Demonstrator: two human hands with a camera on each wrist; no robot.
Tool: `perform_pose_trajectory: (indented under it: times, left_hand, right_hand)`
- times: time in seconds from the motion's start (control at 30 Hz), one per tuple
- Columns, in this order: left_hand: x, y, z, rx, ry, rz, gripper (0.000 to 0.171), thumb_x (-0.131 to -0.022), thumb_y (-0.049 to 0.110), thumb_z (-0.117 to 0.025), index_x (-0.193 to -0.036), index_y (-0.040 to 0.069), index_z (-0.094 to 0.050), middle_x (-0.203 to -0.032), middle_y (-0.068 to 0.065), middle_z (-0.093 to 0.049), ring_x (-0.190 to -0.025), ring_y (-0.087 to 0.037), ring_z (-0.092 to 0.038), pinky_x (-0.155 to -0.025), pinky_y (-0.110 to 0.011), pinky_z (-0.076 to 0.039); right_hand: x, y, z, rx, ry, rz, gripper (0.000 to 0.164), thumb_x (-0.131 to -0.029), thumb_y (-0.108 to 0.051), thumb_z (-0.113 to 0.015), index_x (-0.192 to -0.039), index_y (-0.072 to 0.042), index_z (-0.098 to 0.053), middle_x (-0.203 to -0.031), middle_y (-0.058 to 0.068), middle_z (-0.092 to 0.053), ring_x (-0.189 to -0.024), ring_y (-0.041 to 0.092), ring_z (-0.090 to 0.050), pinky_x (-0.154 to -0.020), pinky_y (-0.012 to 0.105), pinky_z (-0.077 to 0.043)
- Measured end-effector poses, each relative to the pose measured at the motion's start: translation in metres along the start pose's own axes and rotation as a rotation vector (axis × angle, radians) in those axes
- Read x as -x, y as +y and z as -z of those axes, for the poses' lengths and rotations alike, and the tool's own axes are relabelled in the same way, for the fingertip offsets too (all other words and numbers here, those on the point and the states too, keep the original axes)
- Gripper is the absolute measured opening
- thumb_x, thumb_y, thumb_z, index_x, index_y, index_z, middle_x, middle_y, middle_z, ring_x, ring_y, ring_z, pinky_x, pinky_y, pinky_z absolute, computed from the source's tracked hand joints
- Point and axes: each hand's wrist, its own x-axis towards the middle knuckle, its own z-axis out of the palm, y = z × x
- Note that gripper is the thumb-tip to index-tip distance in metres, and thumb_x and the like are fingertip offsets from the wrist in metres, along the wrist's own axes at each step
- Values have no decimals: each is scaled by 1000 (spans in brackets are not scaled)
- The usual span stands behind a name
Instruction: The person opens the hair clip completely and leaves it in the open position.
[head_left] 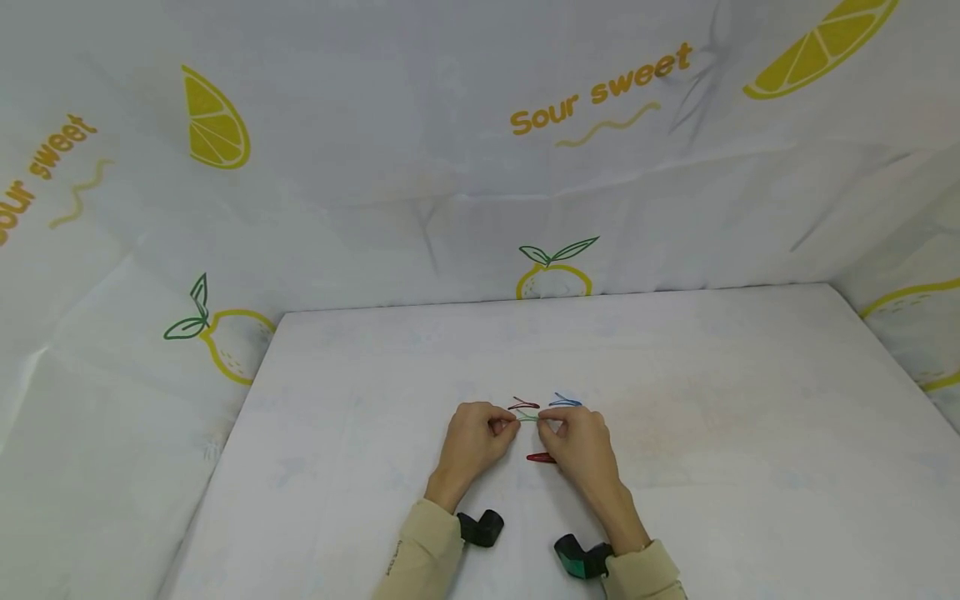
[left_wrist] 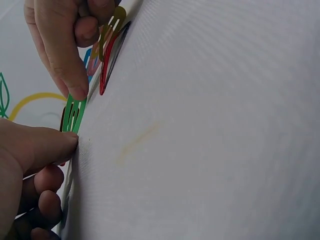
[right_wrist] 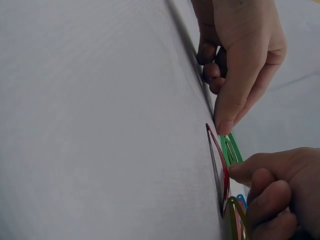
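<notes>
A green snap hair clip (left_wrist: 74, 114) is stretched between my two hands just above the white table. My left hand (head_left: 474, 435) pinches one end of it between thumb and forefinger. The other end sits in the pinch of my right hand (head_left: 581, 446). Close behind the green clip, in the head view, lie a dark red clip (head_left: 525, 405) and a blue clip (head_left: 565, 400), both sprung apart. Nearer me, a red clip (head_left: 540, 457) rests on the table, partly covered by my right hand. An olive clip (left_wrist: 118, 19) shows beside the right hand in the left wrist view.
The white table (head_left: 360, 467) reaches to a back wall of white cloth (head_left: 390, 233) printed with lemons. Cloth also hangs at the left and right sides. Black wrist mounts (head_left: 482, 528) sit at both beige sleeves (head_left: 422, 550).
</notes>
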Motion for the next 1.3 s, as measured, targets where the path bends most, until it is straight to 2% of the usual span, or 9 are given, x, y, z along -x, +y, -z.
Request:
perform_pose_trajectory:
  times: [0.27, 0.73, 0.83, 1.03, 1.3]
  left_hand:
    - [0, -1, -1, -5, 4, 5, 4, -83, 6, -79, -81, 4, -82, -58, 0, -64, -54, 3, -46, -54, -12, -38]
    - [2, 4, 7, 21, 4, 1, 6, -83, 9, -81, -86, 4, -83, -58, 1, -63, -53, 3, -44, -54, -11, -37]
    - [3, 6, 9, 70, -29, 1, 6, -83, 8, -81, -87, 4, -83, -60, 0, -64, -54, 4, -46, -54, -12, -40]
    - [5, 9, 16, 200, -158, 34, 11, -84, 6, -81, -95, 3, -82, -70, -4, -71, -61, 3, -54, -59, -14, -49]
    - [9, 13, 21, 231, -265, 44, 17, -83, 6, -82, -99, 1, -81, -75, -4, -71, -65, 4, -55, -62, -15, -50]
  right_hand:
    - [0, 0, 1, -9, -16, 6, 24, -87, -6, -72, -109, 1, -78, -45, -4, -45, -38, 5, -36, -40, 20, -28]
    - [7, -5, 12, -9, -18, 3, 19, -87, -7, -75, -105, -3, -80, -46, -3, -45, -41, 7, -37, -42, 20, -27]
    - [9, -5, 13, -19, -35, 20, 16, -86, -6, -76, -102, -4, -81, -47, -3, -47, -42, 6, -36, -43, 19, -27]
    - [14, -2, 16, -76, -94, 57, 10, -85, -5, -77, -94, -5, -82, -47, -2, -50, -43, 3, -33, -46, 19, -28]
    - [21, 1, 20, -80, -158, 23, 10, -83, -7, -80, -93, -9, -82, -51, -2, -57, -48, 3, -41, -51, 19, -34]
